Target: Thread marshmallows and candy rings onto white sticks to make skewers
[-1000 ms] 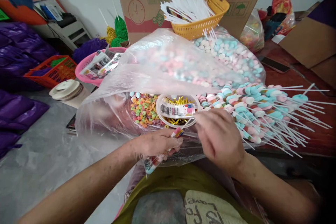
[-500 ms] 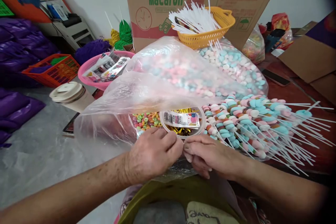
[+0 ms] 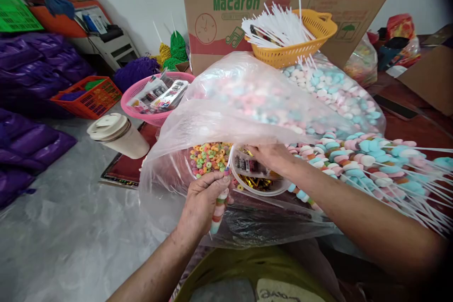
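My left hand (image 3: pixel 205 200) is closed around a marshmallow candy skewer (image 3: pixel 218 212). Its striped pink, white and blue end points down below my fist, and a thin white stick end rises above my thumb. Over a round clear tub (image 3: pixel 258 192), my right hand (image 3: pixel 271 155) reaches in from the right; its fingertips are hidden. Gold foil strips (image 3: pixel 260 183) and printed labels (image 3: pixel 247 163) lie inside this tub. Just left of the tub are small coloured candy rings (image 3: pixel 210 158), partly under a clear plastic sheet (image 3: pixel 208 118).
Finished-looking marshmallow skewers (image 3: pixel 368 160) are heaped on the right. Behind are bagged loose marshmallows (image 3: pixel 339 94) and a yellow basket (image 3: pixel 279 56) of white sticks. A pink basket (image 3: pixel 152 115) of labels, a lidded cup (image 3: pixel 123 139) and a Macaron carton (image 3: pixel 226 23) stand around.
My hands, close together in front of the tub before, are now apart. The left shows a skewer in its grip; the right has moved up over the tub. The view has shifted left.
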Motion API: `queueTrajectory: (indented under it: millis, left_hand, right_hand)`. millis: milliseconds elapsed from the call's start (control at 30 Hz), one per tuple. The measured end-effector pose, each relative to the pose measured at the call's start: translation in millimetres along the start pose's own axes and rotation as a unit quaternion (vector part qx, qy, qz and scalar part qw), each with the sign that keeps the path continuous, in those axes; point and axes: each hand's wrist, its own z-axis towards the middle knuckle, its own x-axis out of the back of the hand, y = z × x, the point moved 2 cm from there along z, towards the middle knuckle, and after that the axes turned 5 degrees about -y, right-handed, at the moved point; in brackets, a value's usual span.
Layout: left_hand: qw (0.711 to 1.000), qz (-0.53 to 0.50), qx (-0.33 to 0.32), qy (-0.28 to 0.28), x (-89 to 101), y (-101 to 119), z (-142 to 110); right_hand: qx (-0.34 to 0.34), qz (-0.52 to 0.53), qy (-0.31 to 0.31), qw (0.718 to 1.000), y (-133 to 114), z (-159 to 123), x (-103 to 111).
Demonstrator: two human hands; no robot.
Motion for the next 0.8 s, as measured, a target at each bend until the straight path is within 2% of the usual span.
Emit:
queueTrajectory:
  millis: [133,233,333,467,533,600,667,767,800]
  left_hand:
    - [0.999,-0.044,-0.009,-0.027,-11.3,-2,0]
    - [0.997,-0.035,-0.020,-0.063,-22.6,-4,-2]
    - [0.992,-0.033,-0.054,-0.107,-32.6,-3,-5]
    - [0.980,-0.055,-0.063,-0.182,-47.4,-3,-5]
    - [0.977,-0.059,-0.052,-0.196,-53.5,-6,-4]
    - [0.980,-0.069,-0.044,-0.183,-57.1,-8,-3]
    - [0.983,-0.074,-0.039,-0.166,-59.4,-9,-3]
    - [0.986,-0.046,-0.036,-0.155,-64.3,-10,-5]
    - [0.986,-0.029,-0.038,-0.159,-67.0,-10,-6]
  right_hand:
    - [0.091,-0.100,0.086,0.987,2,-26,17]
    - [0.072,-0.015,0.111,0.991,-2,-43,24]
    - [0.038,0.078,0.075,0.993,-15,-64,25]
    - [0.037,0.189,0.014,0.981,-28,-93,17]
    - [-0.001,0.218,0.019,0.976,-24,-104,13]
    - [-0.029,0.230,0.031,0.972,-16,-113,11]
    - [-0.018,0.242,0.067,0.968,-9,-124,14]
    - [0.017,0.261,0.191,0.946,-6,-141,26]
    - [0.037,0.264,0.210,0.941,-8,-144,28]
